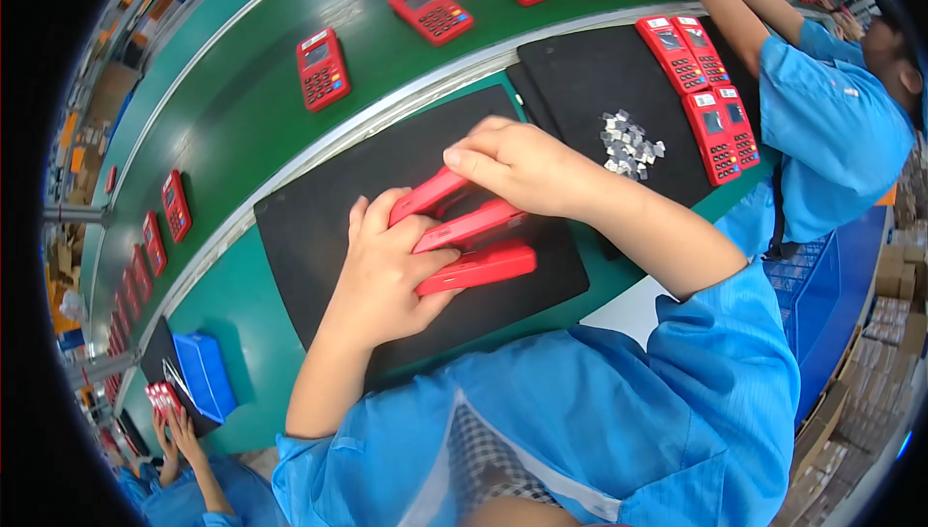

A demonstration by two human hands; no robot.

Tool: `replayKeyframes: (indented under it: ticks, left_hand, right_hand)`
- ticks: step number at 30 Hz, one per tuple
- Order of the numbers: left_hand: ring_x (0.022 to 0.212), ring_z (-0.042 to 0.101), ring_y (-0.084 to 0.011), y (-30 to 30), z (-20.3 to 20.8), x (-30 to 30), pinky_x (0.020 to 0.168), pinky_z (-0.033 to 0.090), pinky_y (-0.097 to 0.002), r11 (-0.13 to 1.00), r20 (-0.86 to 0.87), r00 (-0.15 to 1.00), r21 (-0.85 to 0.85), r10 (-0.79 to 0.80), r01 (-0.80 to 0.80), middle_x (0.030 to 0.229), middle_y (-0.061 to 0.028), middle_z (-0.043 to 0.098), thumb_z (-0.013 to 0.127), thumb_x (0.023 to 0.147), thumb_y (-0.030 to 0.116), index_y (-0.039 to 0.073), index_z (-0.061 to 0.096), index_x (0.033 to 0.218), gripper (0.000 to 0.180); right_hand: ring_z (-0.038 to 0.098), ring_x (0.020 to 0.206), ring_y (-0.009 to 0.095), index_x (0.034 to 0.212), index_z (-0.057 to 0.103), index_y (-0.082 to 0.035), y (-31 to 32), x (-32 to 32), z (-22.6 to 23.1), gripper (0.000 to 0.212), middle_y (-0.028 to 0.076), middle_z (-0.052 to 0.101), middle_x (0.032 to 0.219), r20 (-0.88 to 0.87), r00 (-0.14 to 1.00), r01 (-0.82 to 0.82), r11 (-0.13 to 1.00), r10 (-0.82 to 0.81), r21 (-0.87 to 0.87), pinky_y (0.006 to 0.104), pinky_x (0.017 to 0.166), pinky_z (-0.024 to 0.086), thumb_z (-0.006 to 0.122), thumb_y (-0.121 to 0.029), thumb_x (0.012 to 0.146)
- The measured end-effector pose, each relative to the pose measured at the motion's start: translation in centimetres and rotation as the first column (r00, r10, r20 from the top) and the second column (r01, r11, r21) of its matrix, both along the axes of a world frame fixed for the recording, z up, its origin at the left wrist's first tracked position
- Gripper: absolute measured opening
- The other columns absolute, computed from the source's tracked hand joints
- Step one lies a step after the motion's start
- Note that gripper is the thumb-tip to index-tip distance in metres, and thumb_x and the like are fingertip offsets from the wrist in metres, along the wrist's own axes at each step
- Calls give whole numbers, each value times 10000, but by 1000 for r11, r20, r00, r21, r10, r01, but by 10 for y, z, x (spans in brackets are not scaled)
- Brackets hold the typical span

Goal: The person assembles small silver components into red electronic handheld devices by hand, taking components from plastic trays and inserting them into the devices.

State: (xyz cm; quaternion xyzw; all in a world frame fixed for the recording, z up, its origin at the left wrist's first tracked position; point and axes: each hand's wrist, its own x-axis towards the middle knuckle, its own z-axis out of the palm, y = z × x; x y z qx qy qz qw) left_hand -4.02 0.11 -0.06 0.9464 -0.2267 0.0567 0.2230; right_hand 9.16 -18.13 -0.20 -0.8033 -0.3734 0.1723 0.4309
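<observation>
Three red card payment terminals point(483, 268) are fanned out edge-on above a black mat point(314, 203). My left hand point(382, 266) is closed round their left ends, with its fingers threaded between them. My right hand point(527, 167) closes on the far end of the uppermost terminal point(425, 198), its thumb on the near edge. Close by my right fingers is the right end of the middle terminal point(471, 227); whether they touch it I cannot tell. The terminals' screens and keypads are turned out of sight.
Beyond the mat runs a green conveyor belt point(246, 106) carrying several red terminals point(324, 68). Small pale square pieces point(630, 145) lie heaped on a second black mat point(570, 73), near grouped terminals point(710, 135). Co-workers sit at right point(822, 111) and lower left point(208, 488); a blue bin point(205, 377) stands left.
</observation>
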Motion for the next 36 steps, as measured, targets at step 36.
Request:
replayKeyframes:
  ticks: [36]
  left_hand:
    - [1133, 505, -318, 22, 6, -24, 873, 334, -558, 980, 32, 979, 8, -199, 199, 1005, -35, 607, 753, 506, 240, 143, 713, 783, 296]
  right_hand:
    - [590, 833, 174, 1152, 618, -50, 29, -8, -3, 430, 123, 647, 972, -384, 920, 39, 994, -76, -102, 297, 787, 474, 566, -394, 899]
